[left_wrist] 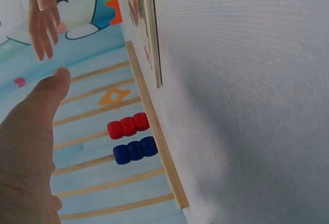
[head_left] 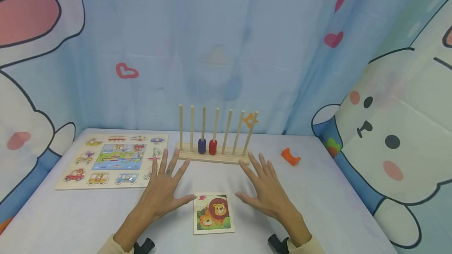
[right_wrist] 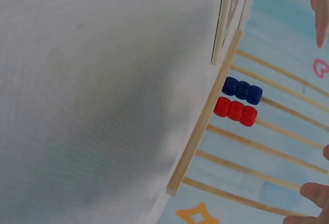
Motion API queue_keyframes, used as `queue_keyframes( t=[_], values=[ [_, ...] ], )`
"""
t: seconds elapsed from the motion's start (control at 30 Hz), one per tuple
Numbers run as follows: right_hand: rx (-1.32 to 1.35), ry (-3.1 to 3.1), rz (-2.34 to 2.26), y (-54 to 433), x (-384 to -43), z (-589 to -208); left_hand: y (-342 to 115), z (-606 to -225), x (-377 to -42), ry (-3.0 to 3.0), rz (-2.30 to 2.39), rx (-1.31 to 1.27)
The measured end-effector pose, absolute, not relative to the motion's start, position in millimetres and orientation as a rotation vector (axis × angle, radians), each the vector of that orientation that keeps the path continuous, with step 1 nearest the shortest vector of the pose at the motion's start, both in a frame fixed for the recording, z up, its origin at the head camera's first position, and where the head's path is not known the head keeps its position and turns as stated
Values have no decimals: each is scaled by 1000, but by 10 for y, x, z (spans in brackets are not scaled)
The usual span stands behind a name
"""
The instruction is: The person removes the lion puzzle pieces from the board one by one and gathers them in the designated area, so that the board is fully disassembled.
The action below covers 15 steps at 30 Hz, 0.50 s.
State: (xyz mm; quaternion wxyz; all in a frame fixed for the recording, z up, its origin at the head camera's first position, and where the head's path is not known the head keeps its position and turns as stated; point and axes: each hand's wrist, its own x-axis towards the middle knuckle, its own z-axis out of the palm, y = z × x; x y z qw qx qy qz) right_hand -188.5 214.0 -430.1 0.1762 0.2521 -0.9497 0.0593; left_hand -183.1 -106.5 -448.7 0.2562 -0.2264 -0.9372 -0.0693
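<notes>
Blue curtain backs a white table. The left hand and right hand spread their fingers, grasping nothing. Between them lies the lion board, long axis near to far; the left hand is nearer, thumb just beside the far left corner. A gap separates its far edge from the 7-peg rack; the vehicle board lies left, an orange piece right.
</notes>
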Motion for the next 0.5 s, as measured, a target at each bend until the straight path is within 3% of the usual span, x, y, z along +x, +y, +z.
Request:
queue_keyframes(
  t=[0.5],
  values=[
    [752,-2691,218,2081,-1919,-4366,-1066,-4526,-1798,-2611,-263,-658]
  ],
)
